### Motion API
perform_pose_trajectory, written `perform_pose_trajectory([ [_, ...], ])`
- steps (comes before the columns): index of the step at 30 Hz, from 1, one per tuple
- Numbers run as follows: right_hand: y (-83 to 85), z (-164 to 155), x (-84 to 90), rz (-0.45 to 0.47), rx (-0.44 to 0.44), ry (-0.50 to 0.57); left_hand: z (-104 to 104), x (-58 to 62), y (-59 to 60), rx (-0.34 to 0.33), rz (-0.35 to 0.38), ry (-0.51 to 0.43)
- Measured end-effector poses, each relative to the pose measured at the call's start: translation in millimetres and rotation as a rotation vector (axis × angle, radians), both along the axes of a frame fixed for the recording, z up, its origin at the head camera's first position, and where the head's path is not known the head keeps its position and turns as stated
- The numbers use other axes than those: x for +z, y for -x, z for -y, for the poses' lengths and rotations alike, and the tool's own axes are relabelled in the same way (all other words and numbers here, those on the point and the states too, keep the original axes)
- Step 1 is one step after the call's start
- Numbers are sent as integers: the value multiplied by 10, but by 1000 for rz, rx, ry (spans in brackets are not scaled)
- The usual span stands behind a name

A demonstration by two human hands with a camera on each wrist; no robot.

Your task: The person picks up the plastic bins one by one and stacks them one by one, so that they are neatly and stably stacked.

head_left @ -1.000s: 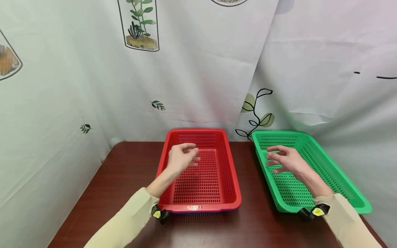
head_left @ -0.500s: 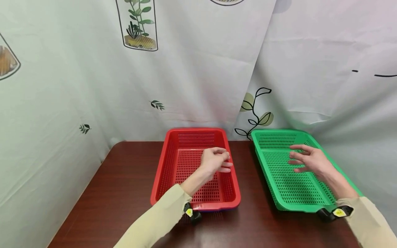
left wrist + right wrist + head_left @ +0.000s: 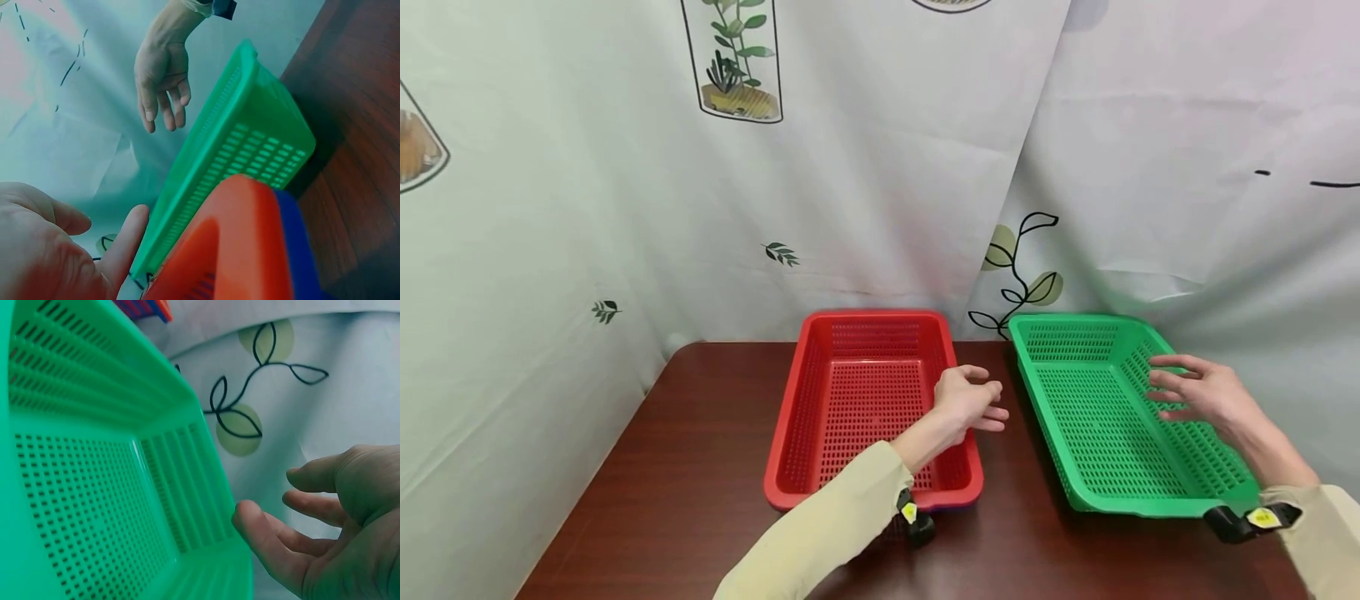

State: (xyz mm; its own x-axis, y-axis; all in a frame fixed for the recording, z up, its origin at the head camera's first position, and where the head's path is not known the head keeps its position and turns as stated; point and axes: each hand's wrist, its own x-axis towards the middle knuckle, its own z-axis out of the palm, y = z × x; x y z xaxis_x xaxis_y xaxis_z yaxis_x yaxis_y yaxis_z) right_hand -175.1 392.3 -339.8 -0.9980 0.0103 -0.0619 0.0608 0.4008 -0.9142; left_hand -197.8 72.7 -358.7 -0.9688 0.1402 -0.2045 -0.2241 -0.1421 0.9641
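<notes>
A red perforated basket (image 3: 790, 417) lies on the middle of the dark wooden table, and a green one (image 3: 1075, 500) lies to its right. My left hand (image 3: 977, 400) hovers over the red basket's right rim, fingers loosely curled, holding nothing. My right hand (image 3: 1180, 392) hovers over the green basket's right wall, fingers spread and empty. In the left wrist view my left palm (image 3: 44, 250) is at the bottom left, beside the red basket (image 3: 237, 244) and green basket (image 3: 250, 144), with the right hand (image 3: 162, 81) beyond. The right wrist view shows the right hand's fingers (image 3: 269, 544) next to the green basket's wall (image 3: 81, 487).
A blue basket edge (image 3: 300, 250) shows under the red one. White curtains with leaf prints (image 3: 1015, 275) hang close behind and to both sides. Bare table (image 3: 700, 417) lies left of the red basket and along the front edge.
Both hands have swept to the right: the left from over the red basket's middle to its right rim, the right from the green basket's left side to its right wall.
</notes>
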Motion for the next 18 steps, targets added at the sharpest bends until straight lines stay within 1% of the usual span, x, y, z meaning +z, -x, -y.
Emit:
perform_pose_trajectory([
  [3,-4,-90,-6,-11,-16,-36,-85,-11,-14,-2,7,2],
  [6,-22,-182,-29,0,-28,-59,-176,-24,-38,-8,19,16],
  [11,-47,-314,-78,17,-74,-106,-296,-53,-63,4,30,76],
  [14,-50,-377,-125,4,-139,-178,-359,-75,-67,0,35,104],
  [18,-43,-463,-212,-17,-205,-269,-431,-105,-74,5,43,108],
])
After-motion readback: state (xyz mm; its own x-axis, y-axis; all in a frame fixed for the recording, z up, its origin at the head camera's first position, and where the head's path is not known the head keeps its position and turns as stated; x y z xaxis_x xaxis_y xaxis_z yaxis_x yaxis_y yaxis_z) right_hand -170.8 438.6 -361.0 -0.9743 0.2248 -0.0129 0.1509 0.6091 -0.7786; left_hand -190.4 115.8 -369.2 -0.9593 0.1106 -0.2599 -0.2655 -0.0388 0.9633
